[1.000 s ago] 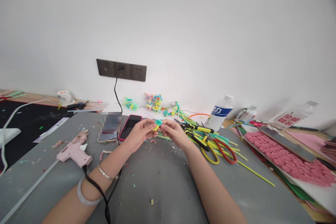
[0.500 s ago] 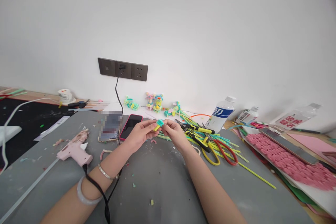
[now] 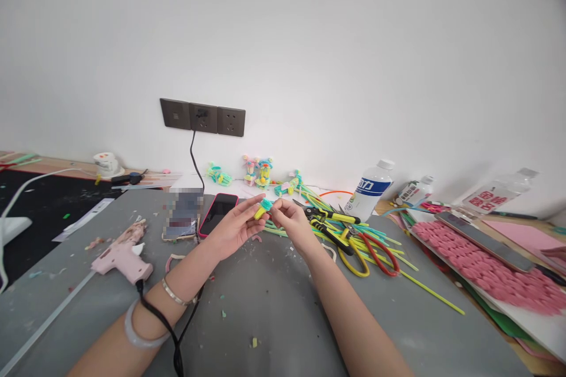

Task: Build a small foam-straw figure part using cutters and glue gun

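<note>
Over the middle of the grey mat, my left hand (image 3: 236, 227) holds a small teal and yellow pipe-cleaner piece (image 3: 264, 207) between thumb and fingers. The yellow part points down and left, and the teal part sits at its top. From the right, my right hand (image 3: 292, 218) pinches the teal end with thumb and forefinger. Its fingertips partly hide that end. Just beyond my right hand lie yellow-and-black pliers (image 3: 331, 227) and scissors (image 3: 380, 256) with yellow and red handles, on top of several green and yellow pipe cleaners (image 3: 431, 293).
A pink glue gun (image 3: 124, 259) rests at the left, its black cord (image 3: 154, 309) passing by my left forearm. Two phones, one a pink-edged phone (image 3: 220, 212), lie behind my left hand. Small pipe-cleaner figures (image 3: 264, 172) and a bottle (image 3: 370, 191) stand near the wall.
My left fingers have straightened and spread somewhat around the piece, showing more of its yellow part. My right hand keeps its pinch. The view has shifted slightly.
</note>
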Motion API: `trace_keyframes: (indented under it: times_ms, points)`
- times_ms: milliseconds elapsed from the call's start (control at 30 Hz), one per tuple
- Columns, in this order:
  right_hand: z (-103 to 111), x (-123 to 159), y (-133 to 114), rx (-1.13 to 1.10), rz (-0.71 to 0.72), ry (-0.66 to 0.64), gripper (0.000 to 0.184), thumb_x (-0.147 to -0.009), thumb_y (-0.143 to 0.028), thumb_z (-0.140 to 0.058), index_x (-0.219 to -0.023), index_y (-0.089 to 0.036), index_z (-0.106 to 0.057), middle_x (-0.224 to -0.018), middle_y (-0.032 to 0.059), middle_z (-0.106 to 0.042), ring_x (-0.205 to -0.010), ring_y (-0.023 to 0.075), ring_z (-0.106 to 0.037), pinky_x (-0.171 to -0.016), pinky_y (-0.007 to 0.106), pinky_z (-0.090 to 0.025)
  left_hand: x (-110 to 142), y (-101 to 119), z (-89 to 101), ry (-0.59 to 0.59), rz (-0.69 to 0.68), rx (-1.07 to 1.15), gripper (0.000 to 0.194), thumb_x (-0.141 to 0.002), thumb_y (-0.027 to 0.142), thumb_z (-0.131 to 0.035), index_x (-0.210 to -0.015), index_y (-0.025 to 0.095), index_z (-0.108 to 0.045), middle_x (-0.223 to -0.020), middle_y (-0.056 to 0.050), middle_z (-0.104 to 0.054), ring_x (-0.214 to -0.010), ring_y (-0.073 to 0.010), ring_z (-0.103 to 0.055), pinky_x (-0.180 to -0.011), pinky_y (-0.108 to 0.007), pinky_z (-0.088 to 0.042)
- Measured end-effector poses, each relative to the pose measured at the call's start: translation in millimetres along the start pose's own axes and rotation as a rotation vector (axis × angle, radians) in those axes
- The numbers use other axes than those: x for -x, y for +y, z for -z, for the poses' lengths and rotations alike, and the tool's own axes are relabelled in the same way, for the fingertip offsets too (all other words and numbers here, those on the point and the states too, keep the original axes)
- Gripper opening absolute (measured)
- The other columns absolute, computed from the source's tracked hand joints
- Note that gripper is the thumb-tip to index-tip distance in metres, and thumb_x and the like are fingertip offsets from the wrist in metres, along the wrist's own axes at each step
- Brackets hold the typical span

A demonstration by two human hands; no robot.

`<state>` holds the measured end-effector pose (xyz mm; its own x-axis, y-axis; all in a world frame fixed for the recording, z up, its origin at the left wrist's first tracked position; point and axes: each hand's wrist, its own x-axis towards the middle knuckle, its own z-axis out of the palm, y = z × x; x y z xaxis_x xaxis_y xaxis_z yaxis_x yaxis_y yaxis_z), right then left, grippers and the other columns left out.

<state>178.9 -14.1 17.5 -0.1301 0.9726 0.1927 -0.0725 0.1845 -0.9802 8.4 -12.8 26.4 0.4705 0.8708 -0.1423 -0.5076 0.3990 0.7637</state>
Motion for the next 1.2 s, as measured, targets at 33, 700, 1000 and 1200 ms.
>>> trace_keyframes:
  times_ms: [33,700,1000,1200]
  points:
    - [-0.3,0.2,-0.1,0.008,0.005,0.001,0.037,-0.074,-0.051,-0.071,-0.066,-0.02,-0.053,-0.055,-0.0049,-0.046,-0.05,0.0094,-0.035,-0.051,0.025,-0.026,1.2,0.4,0.0,-0.021,0.001,-0.011,0.037,-0.086,0.02,-0.068,-0.123,0.022,-0.065,-0.077,-0.003,-0.069,-0.066,-0.0088,-0.066,-0.066,-0.018,-0.056]
    - [0.3,2.2,-4.6,0.108,0.019,-0.03,0.027,-0.074,-0.041,-0.065,-0.066,-0.02,-0.051,-0.059,-0.004,-0.05,-0.054,0.0102,-0.038,-0.053,0.024,-0.029,-0.5,-2.5,4.0,-0.147,-0.08,-0.208,0.029,-0.086,0.037,-0.067,-0.108,0.018,-0.059,-0.078,-0.001,-0.062,-0.065,-0.012,-0.063,-0.064,-0.025,-0.053]
    - [-2.0,1.7,-3.9,0.178,0.022,-0.018,0.024,-0.072,-0.036,-0.063,-0.064,-0.02,-0.047,-0.055,-0.0062,-0.039,-0.051,0.0086,-0.031,-0.05,0.023,-0.023,-0.1,-5.7,-0.4,-0.038,-0.239,-0.29,0.034,-0.083,0.045,-0.068,-0.099,0.016,-0.058,-0.065,0.003,-0.053,-0.06,-0.0098,-0.051,-0.059,-0.024,-0.048]
    - [-1.6,2.0,0.6,0.207,0.029,-0.036,0.02,-0.072,-0.033,-0.06,-0.064,-0.02,-0.047,-0.056,-0.0059,-0.04,-0.053,0.0091,-0.032,-0.051,0.024,-0.024,-5.5,-10.7,7.4,-0.048,-0.261,-0.374,0.04,-0.085,0.049,-0.063,-0.107,0.017,-0.057,-0.065,0.004,-0.052,-0.058,-0.0097,-0.049,-0.057,-0.024,-0.044]
